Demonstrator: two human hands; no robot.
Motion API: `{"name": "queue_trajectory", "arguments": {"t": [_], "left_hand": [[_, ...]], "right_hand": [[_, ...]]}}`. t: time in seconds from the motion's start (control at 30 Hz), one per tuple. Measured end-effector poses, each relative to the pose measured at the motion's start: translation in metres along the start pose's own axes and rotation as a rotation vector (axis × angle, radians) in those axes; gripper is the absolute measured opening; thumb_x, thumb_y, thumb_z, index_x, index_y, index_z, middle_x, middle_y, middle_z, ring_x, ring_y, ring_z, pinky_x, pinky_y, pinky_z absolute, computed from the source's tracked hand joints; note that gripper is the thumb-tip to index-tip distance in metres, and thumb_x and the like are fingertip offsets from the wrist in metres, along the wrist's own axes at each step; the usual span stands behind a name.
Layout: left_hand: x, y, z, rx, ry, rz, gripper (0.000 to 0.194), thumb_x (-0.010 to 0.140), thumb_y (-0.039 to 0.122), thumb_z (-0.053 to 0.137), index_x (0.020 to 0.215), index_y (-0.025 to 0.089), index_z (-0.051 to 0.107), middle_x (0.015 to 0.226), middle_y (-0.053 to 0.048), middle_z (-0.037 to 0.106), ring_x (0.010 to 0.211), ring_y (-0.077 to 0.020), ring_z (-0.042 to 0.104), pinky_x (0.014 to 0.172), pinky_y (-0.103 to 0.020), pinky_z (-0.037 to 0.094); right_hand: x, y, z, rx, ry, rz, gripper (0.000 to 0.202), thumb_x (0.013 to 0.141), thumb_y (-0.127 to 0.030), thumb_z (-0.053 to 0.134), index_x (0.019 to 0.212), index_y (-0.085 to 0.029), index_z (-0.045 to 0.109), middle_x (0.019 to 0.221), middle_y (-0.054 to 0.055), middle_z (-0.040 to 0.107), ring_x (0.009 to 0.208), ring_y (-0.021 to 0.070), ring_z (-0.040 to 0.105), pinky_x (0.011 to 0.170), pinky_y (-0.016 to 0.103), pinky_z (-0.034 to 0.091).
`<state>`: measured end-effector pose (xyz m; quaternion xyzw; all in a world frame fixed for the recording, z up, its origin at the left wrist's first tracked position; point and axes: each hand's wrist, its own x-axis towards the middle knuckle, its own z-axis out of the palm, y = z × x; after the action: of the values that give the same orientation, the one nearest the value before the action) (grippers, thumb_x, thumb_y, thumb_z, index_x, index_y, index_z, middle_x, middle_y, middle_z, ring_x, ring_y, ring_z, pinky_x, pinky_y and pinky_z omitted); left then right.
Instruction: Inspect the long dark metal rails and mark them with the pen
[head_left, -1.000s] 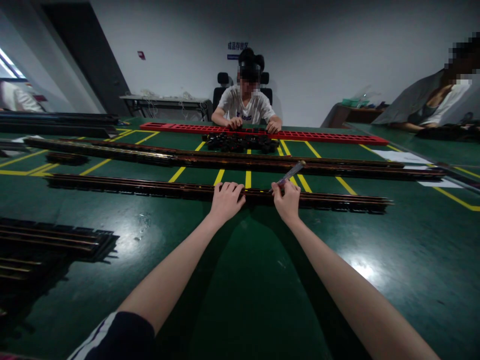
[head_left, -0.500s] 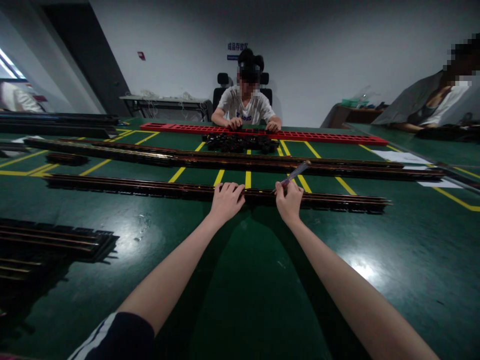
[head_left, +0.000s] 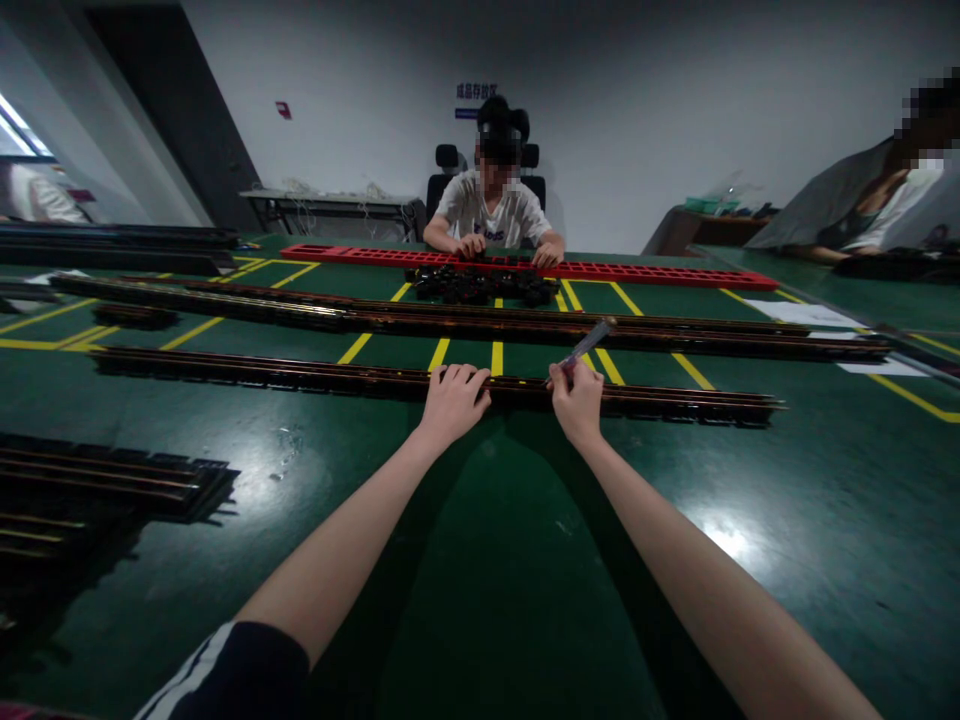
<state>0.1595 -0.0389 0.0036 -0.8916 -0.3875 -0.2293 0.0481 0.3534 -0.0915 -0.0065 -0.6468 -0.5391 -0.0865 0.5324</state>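
A long black strip with copper-coloured rails lies across the green table in front of me. My left hand is laid over its middle, fingers curled across the strip and thumb at the near side. A little to the right, my right hand pinches a slim pen with a clear barrel. The pen leans up and to the right, its lower end at the strip; whether the tip touches is hard to make out. Small yellow dots show on the strip between my hands.
Beyond lies another row of long dark strips. Further back are a heap of black parts and a red slotted rack, where a person works. More strips are stacked at near left. Paper sheets lie at right.
My right hand and the pen have shifted very slightly, the pen's upper end moving a touch left and down. My left hand and the strip stay put.
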Motion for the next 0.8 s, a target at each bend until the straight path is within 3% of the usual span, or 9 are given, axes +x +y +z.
{"name": "queue_trajectory", "arguments": {"t": [0.8], "left_hand": [[-0.0008,0.0016,-0.0001,0.028,0.025,0.013,0.038,0.093,0.020,0.039,0.124,0.019,0.061,0.120,-0.011,0.066,0.115,-0.0272,0.057,0.103,-0.049,0.038]], "right_hand": [[-0.0010,-0.0029,0.0008,-0.002,0.010,-0.026,0.020,0.092,-0.033,0.047,0.075,-0.023,0.049,0.067,0.003,0.066,0.074,0.0244,0.062,0.081,0.042,0.038]]}}
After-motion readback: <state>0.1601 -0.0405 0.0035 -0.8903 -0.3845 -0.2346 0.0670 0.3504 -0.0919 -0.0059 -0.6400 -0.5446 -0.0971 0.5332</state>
